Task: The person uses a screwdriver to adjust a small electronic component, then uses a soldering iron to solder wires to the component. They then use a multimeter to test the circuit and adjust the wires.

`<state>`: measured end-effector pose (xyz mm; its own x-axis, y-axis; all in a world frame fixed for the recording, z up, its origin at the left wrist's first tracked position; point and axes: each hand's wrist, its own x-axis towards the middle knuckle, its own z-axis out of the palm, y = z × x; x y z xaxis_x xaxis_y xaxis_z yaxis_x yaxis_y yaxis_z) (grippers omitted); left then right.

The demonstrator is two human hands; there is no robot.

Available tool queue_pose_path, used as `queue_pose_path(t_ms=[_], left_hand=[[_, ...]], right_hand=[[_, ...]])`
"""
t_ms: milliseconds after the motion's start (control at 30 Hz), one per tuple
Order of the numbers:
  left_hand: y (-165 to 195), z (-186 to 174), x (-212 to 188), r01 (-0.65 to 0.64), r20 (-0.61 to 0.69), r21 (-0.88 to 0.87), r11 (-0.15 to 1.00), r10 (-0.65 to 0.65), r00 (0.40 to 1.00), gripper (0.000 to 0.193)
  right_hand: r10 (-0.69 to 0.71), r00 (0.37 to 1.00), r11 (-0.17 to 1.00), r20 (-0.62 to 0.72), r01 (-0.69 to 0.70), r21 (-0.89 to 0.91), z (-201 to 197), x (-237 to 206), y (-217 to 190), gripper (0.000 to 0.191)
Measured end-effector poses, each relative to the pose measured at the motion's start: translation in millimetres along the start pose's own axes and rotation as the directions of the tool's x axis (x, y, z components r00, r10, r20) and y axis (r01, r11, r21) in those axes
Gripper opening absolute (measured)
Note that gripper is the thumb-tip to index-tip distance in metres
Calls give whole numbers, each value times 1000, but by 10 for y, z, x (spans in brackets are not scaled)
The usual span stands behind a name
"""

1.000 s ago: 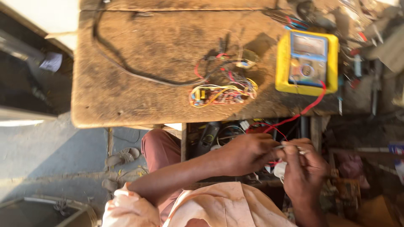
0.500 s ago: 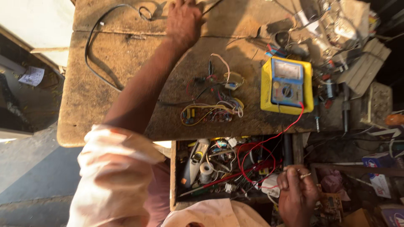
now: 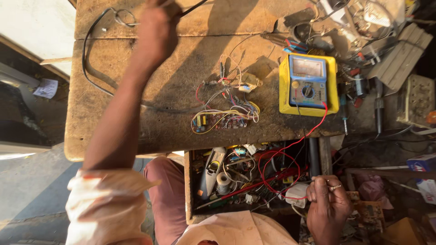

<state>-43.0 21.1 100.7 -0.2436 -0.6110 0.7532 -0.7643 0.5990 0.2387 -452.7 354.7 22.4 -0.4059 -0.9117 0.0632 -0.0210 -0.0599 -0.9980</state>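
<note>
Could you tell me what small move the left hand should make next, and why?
Probably draw the black cable toward the circuit board. The left hand grips its end at the table's far edge, while the right hand holds the red lead by the drawer.

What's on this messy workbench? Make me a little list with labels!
Left hand: stretched across the wooden bench, on a black cable
Right hand: low, pinching a thin probe with a red lead
Meter: yellow, on the bench
Circuit board: tangled in coloured wires, mid-bench
Drawer: open, full of tools and wire
</note>
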Motion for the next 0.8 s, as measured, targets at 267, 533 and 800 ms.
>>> queue_pose_path(t_ms=[267, 533, 800], left_hand=[[152, -901, -936, 275, 420, 268, 923, -369, 829, 9], [235, -142, -305, 252, 262, 73, 965, -262, 929, 35], [276, 589, 304, 235, 220, 217, 947, -282, 934, 21]], right_hand=[[-58, 993, 996, 102, 50, 81, -148, -62, 144, 12], [-167, 981, 986, 96, 168, -5, 50, -296, 216, 7], [-119, 993, 965, -24, 110, -238, -72, -379, 280, 12]])
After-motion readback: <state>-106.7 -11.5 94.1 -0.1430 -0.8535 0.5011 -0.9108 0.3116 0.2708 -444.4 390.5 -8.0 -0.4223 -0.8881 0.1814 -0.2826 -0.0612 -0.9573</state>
